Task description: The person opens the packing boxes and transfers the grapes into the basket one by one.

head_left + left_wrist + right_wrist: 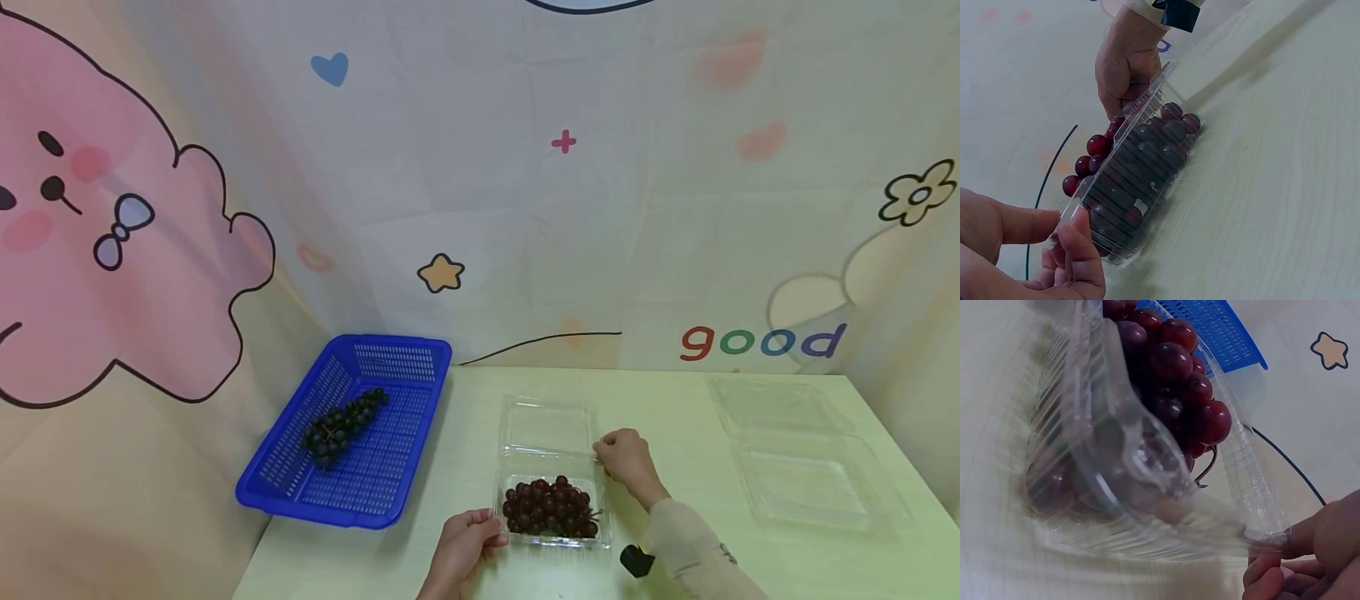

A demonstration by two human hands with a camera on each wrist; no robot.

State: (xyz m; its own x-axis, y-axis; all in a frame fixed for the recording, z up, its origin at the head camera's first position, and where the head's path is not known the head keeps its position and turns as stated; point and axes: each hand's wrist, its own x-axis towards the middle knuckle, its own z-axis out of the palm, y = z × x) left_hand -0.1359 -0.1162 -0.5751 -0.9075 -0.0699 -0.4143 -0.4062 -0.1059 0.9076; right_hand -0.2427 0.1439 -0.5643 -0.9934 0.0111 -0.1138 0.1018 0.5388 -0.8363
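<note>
An open clear plastic clamshell box (501,467) stands on the pale table with a bunch of dark red grapes (551,508) in its base. Its clear lid (551,425) lies folded back, away from me. My left hand (463,550) pinches the left rim near the front corner, thumb above and fingers beneath, as the left wrist view shows. On the opposite side, my right hand (628,462) pinches the edge near the hinge. A thin stem (1210,465) pokes out of the bunch toward the right rim in the right wrist view.
At the left stands a blue slotted basket (360,512) holding a bunch of near-black grapes (341,427). Another open clear clamshell box (810,487) lies at the right of the table. A printed cloth (525,208) hangs behind the table's back edge.
</note>
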